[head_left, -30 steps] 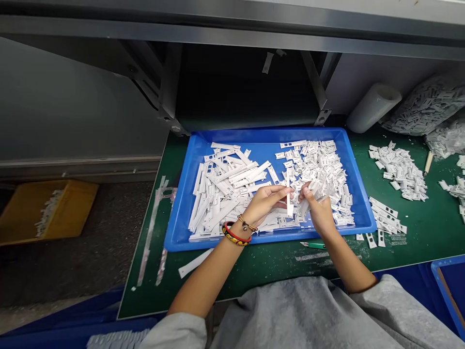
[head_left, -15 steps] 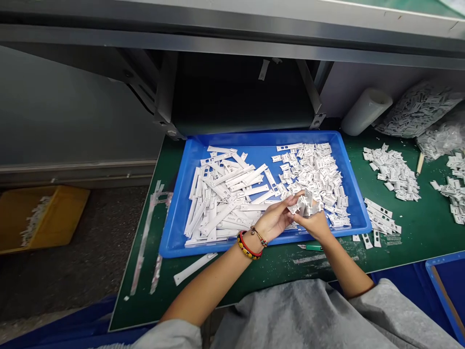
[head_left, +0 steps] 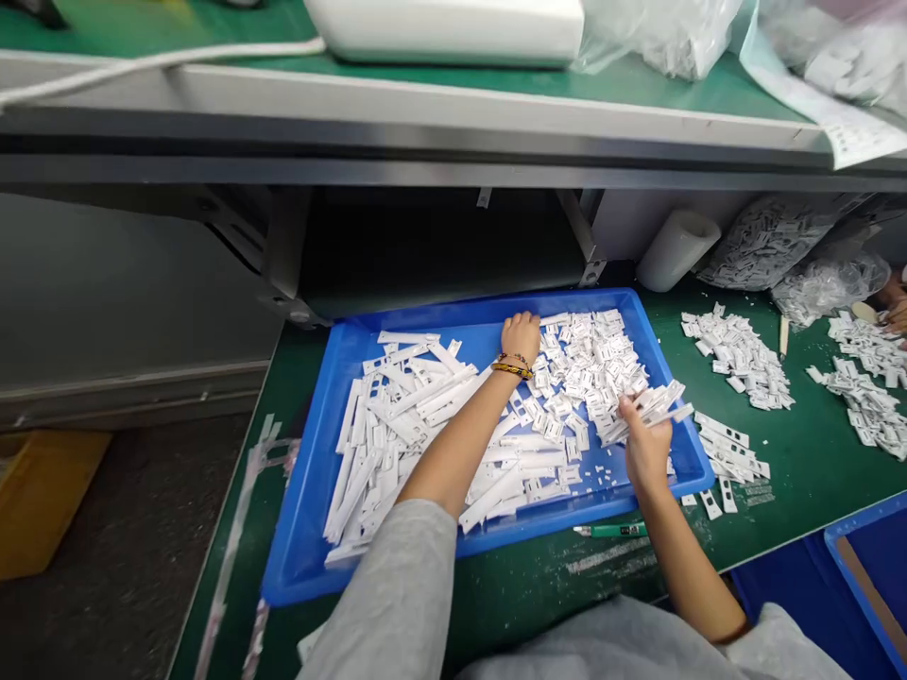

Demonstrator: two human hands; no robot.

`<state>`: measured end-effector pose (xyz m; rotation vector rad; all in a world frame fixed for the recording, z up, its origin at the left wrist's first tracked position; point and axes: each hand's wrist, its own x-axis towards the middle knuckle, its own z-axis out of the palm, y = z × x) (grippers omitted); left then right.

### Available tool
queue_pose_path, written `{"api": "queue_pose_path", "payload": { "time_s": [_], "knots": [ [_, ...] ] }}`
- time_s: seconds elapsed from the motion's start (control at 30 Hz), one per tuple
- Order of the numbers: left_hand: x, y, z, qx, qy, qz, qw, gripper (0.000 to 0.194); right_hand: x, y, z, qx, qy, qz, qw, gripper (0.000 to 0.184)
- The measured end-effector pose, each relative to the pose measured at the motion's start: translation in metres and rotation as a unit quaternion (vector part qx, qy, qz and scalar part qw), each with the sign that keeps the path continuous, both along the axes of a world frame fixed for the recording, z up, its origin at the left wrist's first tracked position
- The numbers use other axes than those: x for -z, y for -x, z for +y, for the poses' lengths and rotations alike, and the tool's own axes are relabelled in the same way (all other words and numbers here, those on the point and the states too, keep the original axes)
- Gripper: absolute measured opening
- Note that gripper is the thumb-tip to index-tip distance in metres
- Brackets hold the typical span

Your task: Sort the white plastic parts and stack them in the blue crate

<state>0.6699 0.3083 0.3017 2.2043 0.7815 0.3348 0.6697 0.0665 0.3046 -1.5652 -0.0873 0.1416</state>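
Observation:
A blue plastic tray lies on the green bench mat, holding long white strips on its left and a heap of small white punched pieces on its right. My left hand rests on the heap near the far rim, its fingertips hidden. My right hand is near the front right corner, gripping a bunch of white pieces. A bracelet and bangles circle my left wrist.
Loose white piles and bagged pieces lie right of the tray, with a white roll behind. A green-handled craft knife lies at the tray's front. Another person's hand is at the far right edge. A metal shelf runs overhead.
My hands have parted: the left moved to the tray's far side, and the right lowered toward the front right corner with its bunch. The view tilted upward, showing more of the shelf.

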Motion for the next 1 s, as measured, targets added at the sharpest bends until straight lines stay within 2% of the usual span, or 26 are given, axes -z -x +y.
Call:
{"api": "queue_pose_path", "payload": {
  "time_s": [0.1,0.2,0.37,0.47,0.53,0.6,0.7,0.87,1.0],
  "knots": [
    [0.002,-0.007,0.008,-0.002,-0.003,0.001,1.000,0.021,0.004,0.001,0.000,-0.007,0.031,-0.003,0.999,0.037],
    [-0.002,0.009,0.004,-0.005,0.035,-0.015,0.999,0.023,0.004,-0.001,0.003,-0.024,0.026,0.007,0.999,0.036],
    [-0.023,0.076,-0.030,0.010,0.152,-0.065,0.986,0.033,-0.002,0.002,0.009,-0.060,0.015,0.016,0.998,0.036],
    [-0.044,0.120,-0.059,0.021,0.277,-0.111,0.954,0.034,-0.018,0.014,0.016,-0.134,-0.035,0.033,0.990,0.036],
    [-0.057,0.141,-0.077,0.032,0.327,-0.113,0.938,0.030,-0.032,0.024,0.022,-0.197,-0.079,0.045,0.976,0.039],
    [-0.067,0.154,-0.091,0.039,0.330,-0.096,0.938,0.025,-0.045,0.034,0.025,-0.251,-0.116,0.061,0.959,0.043],
    [-0.075,0.163,-0.105,0.036,0.323,-0.077,0.943,0.026,-0.056,0.045,0.027,-0.283,-0.131,0.091,0.946,0.040],
    [-0.085,0.164,-0.115,0.051,0.269,-0.092,0.957,0.018,-0.056,0.056,0.023,-0.299,-0.116,0.124,0.939,0.039],
    [-0.086,0.163,-0.117,0.053,0.251,-0.077,0.963,0.017,-0.054,0.061,0.019,-0.299,-0.125,0.141,0.935,0.039]
  ]
}}
